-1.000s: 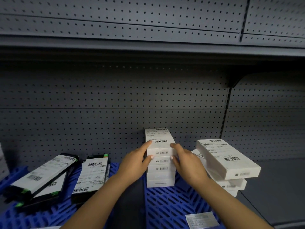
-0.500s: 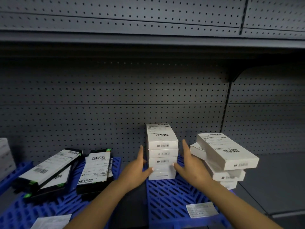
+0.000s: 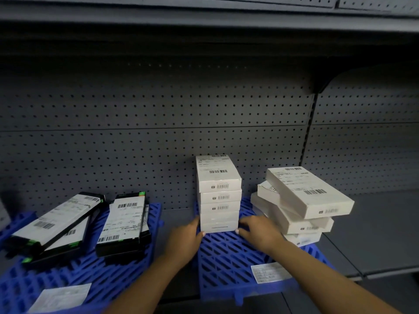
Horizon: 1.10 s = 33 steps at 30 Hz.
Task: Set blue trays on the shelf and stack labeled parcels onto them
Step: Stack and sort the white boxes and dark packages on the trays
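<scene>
A neat stack of several white labeled parcels (image 3: 218,193) stands upright on the right blue tray (image 3: 226,259). My left hand (image 3: 186,239) touches the lower left side of the stack at its bottom parcel. My right hand (image 3: 258,232) rests against its lower right side. Both hands lie low, near the tray surface, fingers fairly straight. A skewed pile of white parcels (image 3: 301,202) sits on the same tray to the right. On the left blue tray (image 3: 68,270) lie black parcels with white labels (image 3: 123,220).
Grey pegboard (image 3: 158,123) backs the shelf, and an upper shelf (image 3: 204,21) hangs overhead. Loose paper labels lie on the right tray (image 3: 269,271) and the left tray (image 3: 61,298). Bare grey shelf surface (image 3: 381,227) extends to the right of the trays.
My hands slid down from the middle of the white stack to its base. The stack stays upright in the same place.
</scene>
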Tool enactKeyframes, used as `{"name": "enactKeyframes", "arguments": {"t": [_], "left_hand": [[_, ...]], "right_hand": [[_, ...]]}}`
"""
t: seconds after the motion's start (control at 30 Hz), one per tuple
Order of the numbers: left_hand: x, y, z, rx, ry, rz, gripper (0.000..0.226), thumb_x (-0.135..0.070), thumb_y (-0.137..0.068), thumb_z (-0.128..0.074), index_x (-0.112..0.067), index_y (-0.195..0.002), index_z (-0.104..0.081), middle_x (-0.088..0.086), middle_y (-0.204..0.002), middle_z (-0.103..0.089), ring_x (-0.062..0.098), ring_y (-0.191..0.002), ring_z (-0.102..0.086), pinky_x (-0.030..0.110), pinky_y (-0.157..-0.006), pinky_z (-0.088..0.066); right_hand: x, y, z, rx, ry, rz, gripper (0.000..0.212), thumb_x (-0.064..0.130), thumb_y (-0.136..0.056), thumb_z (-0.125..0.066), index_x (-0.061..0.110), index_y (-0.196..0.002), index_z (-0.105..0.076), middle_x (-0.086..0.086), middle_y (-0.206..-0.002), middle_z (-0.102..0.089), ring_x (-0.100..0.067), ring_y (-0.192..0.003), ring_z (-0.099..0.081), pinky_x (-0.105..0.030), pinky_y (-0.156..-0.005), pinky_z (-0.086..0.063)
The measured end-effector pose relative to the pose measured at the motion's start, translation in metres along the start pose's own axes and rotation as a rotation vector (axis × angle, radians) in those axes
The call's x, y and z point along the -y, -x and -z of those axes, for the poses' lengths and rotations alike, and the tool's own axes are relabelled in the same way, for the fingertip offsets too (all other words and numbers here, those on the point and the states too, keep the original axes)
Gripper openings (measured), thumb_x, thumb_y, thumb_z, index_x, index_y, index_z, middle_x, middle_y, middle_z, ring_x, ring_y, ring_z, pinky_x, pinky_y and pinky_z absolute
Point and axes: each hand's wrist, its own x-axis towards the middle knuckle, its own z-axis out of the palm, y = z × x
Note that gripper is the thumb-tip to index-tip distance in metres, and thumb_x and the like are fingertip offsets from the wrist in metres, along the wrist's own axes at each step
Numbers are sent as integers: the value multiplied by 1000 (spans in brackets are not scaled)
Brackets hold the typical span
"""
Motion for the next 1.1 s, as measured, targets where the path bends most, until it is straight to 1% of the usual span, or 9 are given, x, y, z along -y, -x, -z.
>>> {"name": "enactKeyframes", "arguments": {"t": [0.13, 0.23, 0.33, 0.4, 0.47, 0.6, 0.77, 1.0, 1.1], "left_hand": [[-1, -4, -7, -42, -155, -24, 42, -36, -99, -39, -25, -140, -38, 1, -109, -65, 18, -91, -60, 32, -91, -43], [-1, -6, -7, -39, -160, -35, 42, -36, -99, -40, -25, -140, -38, 0, -108, -65, 18, -91, -59, 30, -90, -41], [-3, -5, -3, -26, -52, -38, 47, -42, -96, -44, -29, -140, -36, -3, -112, -65, 16, -94, -61, 32, -89, -45], [-6, -5, -1, -41, 19, -43, 50, -45, -95, -47, -30, -141, -36, -4, -116, -65, 15, -94, -62, 34, -84, -49], [-9, -8, 2, -60, 45, -29, 52, -46, -95, -47, -30, -142, -36, -4, -119, -64, 15, -94, -63, 32, -79, -52], [-13, -12, 5, -78, 38, 29, 62, -51, -94, -46, -27, -147, -26, -3, -117, -66, 15, -91, -64, 30, -70, -53], [-18, -10, 6, -108, 9, 16, 53, -46, -96, -43, -26, -144, -33, -2, -119, -65, 18, -93, -64, 34, -74, -53], [-21, -10, 6, -108, -77, 17, 50, -46, -98, -39, -25, -143, -32, -1, -118, -65, 18, -93, -64, 31, -72, -51], [-22, -10, 7, -92, -85, 18, 52, -47, -98, -38, -26, -145, -30, -1, -118, -64, 18, -93, -64, 31, -73, -52]], "right_hand": [[1, 2, -4, -57, 35, -11, 28, 39, -93, -49, 23, -111, -63, -1, -106, -68, -21, -96, -60, -29, -68, -42], [0, 0, -3, -48, 12, -23, 27, 38, -94, -48, 22, -108, -65, -2, -105, -68, -22, -95, -60, -30, -69, -44], [1, 0, -1, -41, -1, -34, 29, 42, -94, -48, 21, -108, -63, -3, -105, -67, -22, -95, -59, -29, -67, -41], [4, 0, 1, -28, -2, -31, 32, 44, -94, -47, 21, -113, -59, -4, -107, -66, -23, -98, -59, -30, -67, -40], [8, -2, 5, -4, 7, -34, 37, 46, -94, -46, 20, -120, -51, -5, -111, -64, -25, -100, -58, -32, -71, -43], [15, -6, 7, 10, 21, -69, 45, 47, -94, -45, 15, -126, -40, -9, -111, -63, -28, -99, -58, -36, -74, -47], [14, -6, 5, -12, 2, -79, 48, 47, -94, -44, 16, -129, -37, -9, -108, -64, -28, -98, -58, -36, -74, -47], [15, -6, 4, -11, 56, -71, 45, 47, -94, -42, 15, -125, -37, -9, -104, -64, -29, -95, -58, -36, -71, -45], [15, -5, 5, -1, 55, -75, 46, 48, -94, -42, 15, -126, -37, -8, -105, -64, -28, -96, -58, -36, -74, -47]]}}
